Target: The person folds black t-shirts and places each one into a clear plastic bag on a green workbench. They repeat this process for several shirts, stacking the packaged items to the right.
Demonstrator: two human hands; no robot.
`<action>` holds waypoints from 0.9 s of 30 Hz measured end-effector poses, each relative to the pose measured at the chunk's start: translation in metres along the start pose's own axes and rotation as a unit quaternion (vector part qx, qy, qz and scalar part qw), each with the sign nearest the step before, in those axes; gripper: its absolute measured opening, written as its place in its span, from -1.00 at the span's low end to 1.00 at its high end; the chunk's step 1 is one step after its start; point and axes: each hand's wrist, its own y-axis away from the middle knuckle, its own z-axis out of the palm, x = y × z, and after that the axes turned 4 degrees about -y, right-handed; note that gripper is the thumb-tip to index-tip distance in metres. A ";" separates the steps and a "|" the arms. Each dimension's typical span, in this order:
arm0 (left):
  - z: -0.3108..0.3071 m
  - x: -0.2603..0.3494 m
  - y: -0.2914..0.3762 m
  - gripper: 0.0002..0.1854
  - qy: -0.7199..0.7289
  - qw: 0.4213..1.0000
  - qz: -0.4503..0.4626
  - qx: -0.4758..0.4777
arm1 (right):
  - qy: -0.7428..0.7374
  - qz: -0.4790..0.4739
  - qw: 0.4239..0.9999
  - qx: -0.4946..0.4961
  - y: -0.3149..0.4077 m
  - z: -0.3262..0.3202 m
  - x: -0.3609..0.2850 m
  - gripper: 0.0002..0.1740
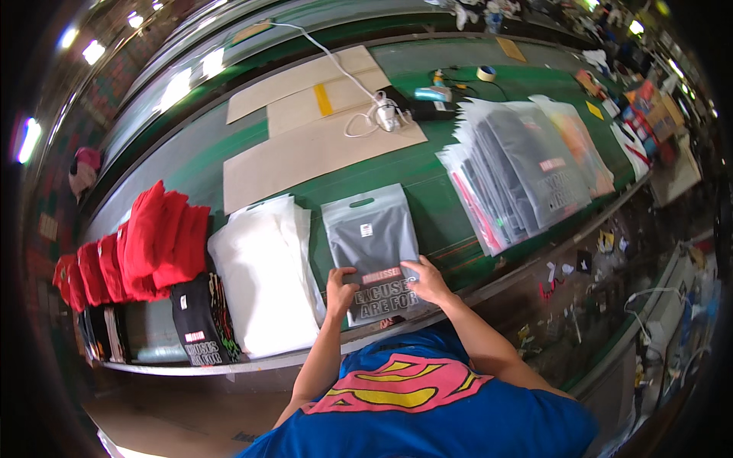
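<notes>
A folded dark shirt in a frosted plastic bag (375, 246) lies right in front of me on the green table. The bag has an oval handle cut-out at its far end, and the shirt bears a small white label and printed lettering. My left hand (342, 290) pinches the bag at its left side with thumb and forefinger. On the opposite side my right hand (429, 280) grips the bag in the same way. Just left of it rests a stack of frosted plastic bags (269, 280). Further left stand folded black shirts (194, 320), partly behind that stack.
Red folded garments (163, 240) are piled at the far left. Bagged garments (521, 166) overlap in a row on the right. Cardboard sheets (320, 154), a white power cord (366, 91) and a tape roll (485, 73) lie further back. Scraps litter the floor (550, 303) at right.
</notes>
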 end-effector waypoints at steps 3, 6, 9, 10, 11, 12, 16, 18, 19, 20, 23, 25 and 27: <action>-0.006 0.010 -0.006 -0.28 0.025 1.000 -0.008 -0.012 | 0.072 -0.047 0.996 0.006 -0.001 0.000 -0.016 -0.25; 0.001 0.036 -0.008 -0.23 0.144 0.990 -0.001 0.007 | 0.060 -0.079 0.995 0.030 0.001 -0.024 -0.043 -0.23; 0.023 0.080 -0.007 -0.17 0.217 0.974 0.028 0.053 | 0.091 -0.097 0.989 0.069 0.009 -0.075 -0.074 -0.21; 0.032 0.098 -0.005 -0.16 0.238 0.968 0.048 0.058 | 0.102 -0.097 0.987 0.075 0.015 -0.097 -0.083 -0.21; 0.042 0.119 -0.007 -0.15 0.258 0.961 0.078 0.065 | 0.107 -0.119 0.983 0.091 0.019 -0.120 -0.091 -0.21; 0.053 0.139 -0.008 -0.13 0.282 0.955 0.076 0.056 | 0.121 -0.125 0.980 0.101 0.022 -0.143 -0.098 -0.24; 0.098 0.220 -0.013 -0.12 0.323 0.935 0.145 0.022 | 0.097 -0.170 0.965 0.174 0.043 -0.236 -0.111 -0.32; 0.122 0.254 -0.016 -0.11 0.314 0.936 0.156 0.013 | 0.088 -0.185 0.959 0.197 0.050 -0.276 -0.107 -0.33; 0.134 0.269 -0.018 -0.11 0.314 0.934 0.170 0.009 | 0.083 -0.198 0.954 0.211 0.052 -0.294 -0.105 -0.34; 0.145 0.283 -0.018 -0.10 0.316 0.934 0.168 0.006 | 0.070 -0.190 0.956 0.212 0.055 -0.308 -0.102 -0.34; 0.169 0.320 -0.017 -0.10 0.327 0.930 0.169 -0.009 | 0.070 -0.187 0.955 0.218 0.060 -0.344 -0.091 -0.34; 0.180 0.343 -0.016 -0.12 0.334 0.928 0.164 -0.022 | 0.057 -0.188 0.956 0.218 0.058 -0.372 -0.080 -0.37; 0.192 0.364 -0.019 -0.14 0.301 0.936 0.174 -0.052 | 0.057 -0.183 0.956 0.220 0.050 -0.403 -0.068 -0.40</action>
